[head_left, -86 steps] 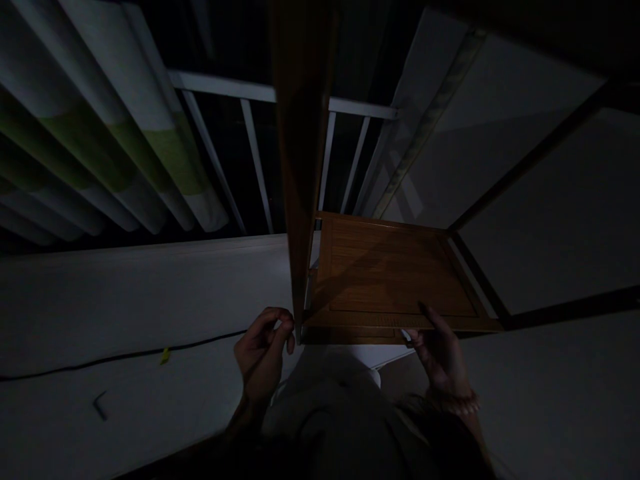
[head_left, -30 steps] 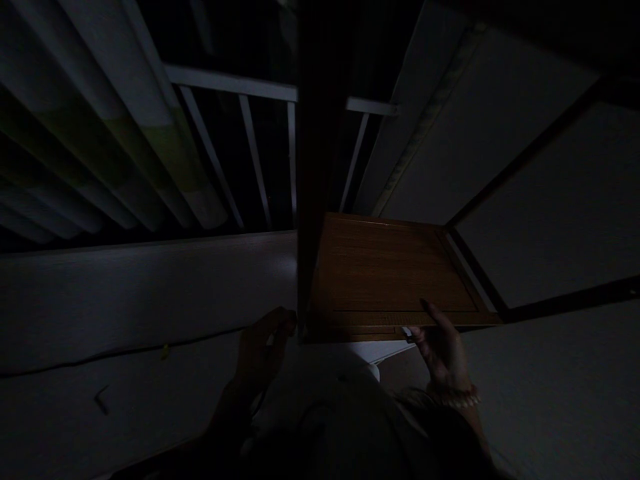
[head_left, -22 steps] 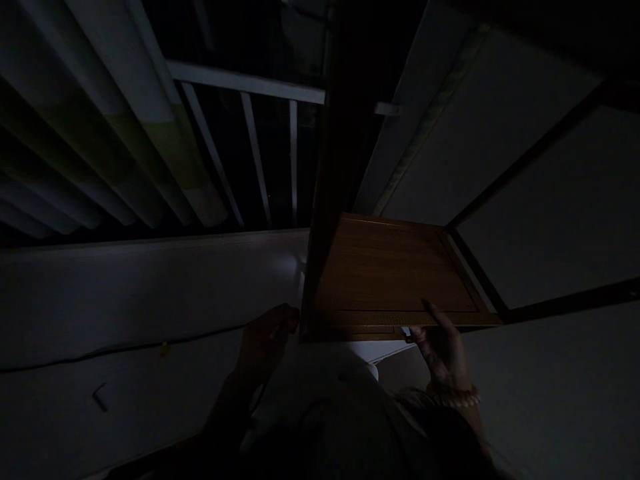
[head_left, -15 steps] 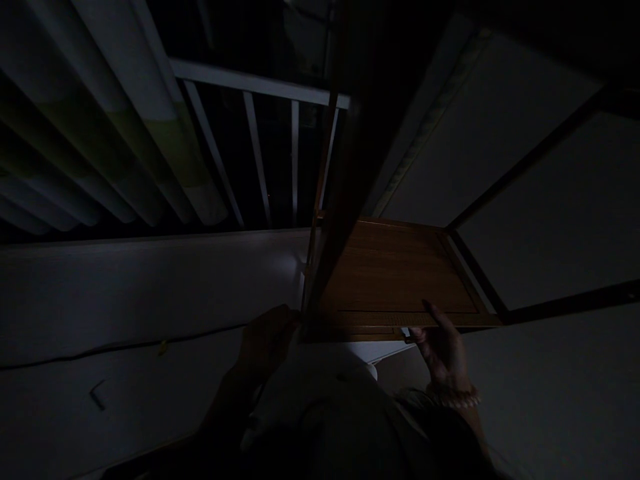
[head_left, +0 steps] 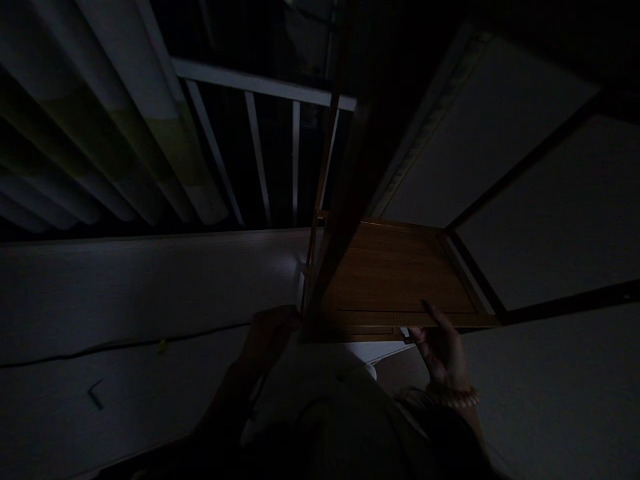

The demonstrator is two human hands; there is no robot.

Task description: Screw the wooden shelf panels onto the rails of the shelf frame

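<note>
My right grip (head_left: 444, 352) pinches the near edge of the brown shelf (head_left: 400, 267), thumb over the top, fingers beneath. The shelf lies to the right of the dark panel (head_left: 370, 157), flat and rectangular, its wood faintly warm, a thin dark groove running along the near side; its near left corner sinks into shadow. My left grip (head_left: 270, 333) is at the panel's near end, too dark to tell whether it's pinching anything.

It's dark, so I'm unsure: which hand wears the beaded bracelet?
The right hand, at the wooden panel: the bracelet circles its wrist. None shows on the left hand.
</note>
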